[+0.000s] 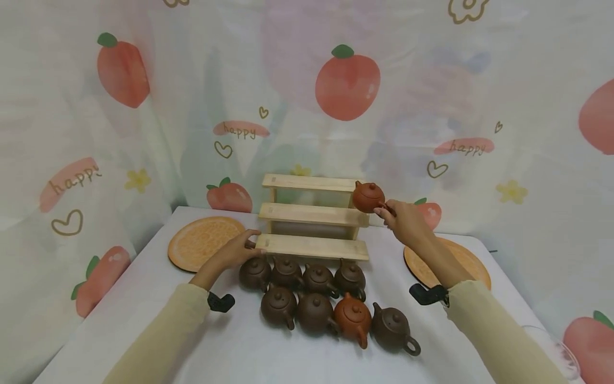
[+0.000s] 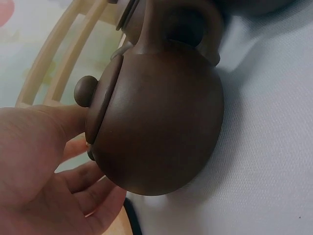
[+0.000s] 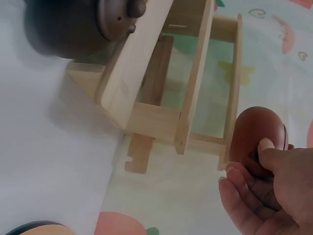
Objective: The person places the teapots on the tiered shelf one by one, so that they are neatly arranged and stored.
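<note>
My right hand [image 1: 405, 218] pinches the handle of a reddish-brown teapot [image 1: 368, 198], raised at the right end of the wooden three-tier stand [image 1: 312, 214]. In the right wrist view this teapot [image 3: 257, 134] appears beside the end of the top shelf. My left hand [image 1: 237, 250] grips the left end of the stand's bottom shelf, its fingertips partly hidden behind a dark brown teapot [image 2: 161, 122] in the left wrist view. Several dark brown teapots [image 1: 315, 313] and one reddish-brown teapot [image 1: 353, 319] stand in two rows before the stand.
An orange-patterned round mat [image 1: 203, 242] lies left of the stand, and a similar mat [image 1: 460, 261] lies right, partly under the right forearm. A clear round item [image 1: 551, 349] shows at the right table edge. Behind hangs a fruit-print cloth [image 1: 297, 144].
</note>
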`<state>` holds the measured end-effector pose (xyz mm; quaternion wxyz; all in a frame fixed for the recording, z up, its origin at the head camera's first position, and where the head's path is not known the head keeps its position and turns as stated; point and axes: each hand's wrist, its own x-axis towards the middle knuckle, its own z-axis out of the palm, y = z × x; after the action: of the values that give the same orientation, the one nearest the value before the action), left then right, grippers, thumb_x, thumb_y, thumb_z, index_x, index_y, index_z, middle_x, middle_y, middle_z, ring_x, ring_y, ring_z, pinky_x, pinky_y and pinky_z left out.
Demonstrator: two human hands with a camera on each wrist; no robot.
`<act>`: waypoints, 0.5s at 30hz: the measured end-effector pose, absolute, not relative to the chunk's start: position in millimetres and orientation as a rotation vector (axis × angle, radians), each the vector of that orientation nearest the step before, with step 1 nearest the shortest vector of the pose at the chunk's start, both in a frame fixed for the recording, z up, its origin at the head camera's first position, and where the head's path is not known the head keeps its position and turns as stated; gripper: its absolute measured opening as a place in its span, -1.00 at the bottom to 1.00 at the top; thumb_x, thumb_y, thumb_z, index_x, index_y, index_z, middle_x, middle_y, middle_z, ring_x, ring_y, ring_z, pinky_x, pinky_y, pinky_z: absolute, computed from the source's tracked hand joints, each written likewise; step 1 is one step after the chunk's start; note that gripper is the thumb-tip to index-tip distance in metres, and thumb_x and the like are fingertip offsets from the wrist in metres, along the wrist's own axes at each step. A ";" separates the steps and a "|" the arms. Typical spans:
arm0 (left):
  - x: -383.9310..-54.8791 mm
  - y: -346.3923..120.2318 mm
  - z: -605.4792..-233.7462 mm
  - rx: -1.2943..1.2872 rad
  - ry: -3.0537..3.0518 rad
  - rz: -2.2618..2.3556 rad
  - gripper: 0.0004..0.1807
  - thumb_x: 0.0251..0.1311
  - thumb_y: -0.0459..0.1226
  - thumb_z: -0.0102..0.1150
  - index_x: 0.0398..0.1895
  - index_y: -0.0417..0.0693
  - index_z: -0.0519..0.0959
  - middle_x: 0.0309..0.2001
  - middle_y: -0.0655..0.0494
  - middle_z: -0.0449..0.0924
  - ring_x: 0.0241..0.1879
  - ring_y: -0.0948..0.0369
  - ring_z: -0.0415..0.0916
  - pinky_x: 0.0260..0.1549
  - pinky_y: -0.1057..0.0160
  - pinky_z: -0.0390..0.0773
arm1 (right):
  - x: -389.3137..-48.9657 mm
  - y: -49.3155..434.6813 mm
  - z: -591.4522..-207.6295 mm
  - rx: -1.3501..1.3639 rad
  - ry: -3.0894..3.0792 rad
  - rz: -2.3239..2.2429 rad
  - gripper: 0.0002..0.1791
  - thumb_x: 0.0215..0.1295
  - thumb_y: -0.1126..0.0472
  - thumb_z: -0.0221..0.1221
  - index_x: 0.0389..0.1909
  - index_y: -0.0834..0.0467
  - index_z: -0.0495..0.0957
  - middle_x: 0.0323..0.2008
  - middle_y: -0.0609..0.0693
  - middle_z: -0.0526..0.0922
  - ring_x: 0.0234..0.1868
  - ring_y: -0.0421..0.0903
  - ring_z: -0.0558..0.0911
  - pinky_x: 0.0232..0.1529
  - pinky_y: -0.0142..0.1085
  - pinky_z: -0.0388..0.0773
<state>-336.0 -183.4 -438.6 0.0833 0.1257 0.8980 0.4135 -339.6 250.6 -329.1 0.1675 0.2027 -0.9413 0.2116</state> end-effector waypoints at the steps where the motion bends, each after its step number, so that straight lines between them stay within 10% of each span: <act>1: -336.1 -183.9 -438.3 0.377 2.685 1.230 -0.23 0.50 -0.11 0.27 0.59 -0.27 0.21 0.25 -0.46 0.57 0.29 -0.29 0.53 0.20 -0.20 0.55 | -342.2 249.4 -327.3 0.577 -2.670 0.600 -0.63 0.63 0.14 0.15 -0.44 0.22 0.51 -0.59 0.03 0.59 -0.57 -0.08 0.49 -0.44 -0.19 0.39; 15: -336.7 -182.5 -439.6 0.355 2.680 1.224 -0.24 0.50 -0.10 0.27 0.59 -0.24 0.22 0.26 -0.47 0.56 0.30 -0.30 0.52 0.21 -0.22 0.54 | -371.4 240.8 -309.8 0.490 -2.716 0.624 -0.63 0.64 0.11 0.14 -0.34 0.31 0.56 -0.45 0.20 0.72 -0.40 0.12 0.69 -0.33 -0.09 0.53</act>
<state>-336.7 -182.5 -439.6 0.0869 0.1191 0.8998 0.4107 -371.4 240.8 -309.8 0.1556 0.1711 -0.9482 0.2179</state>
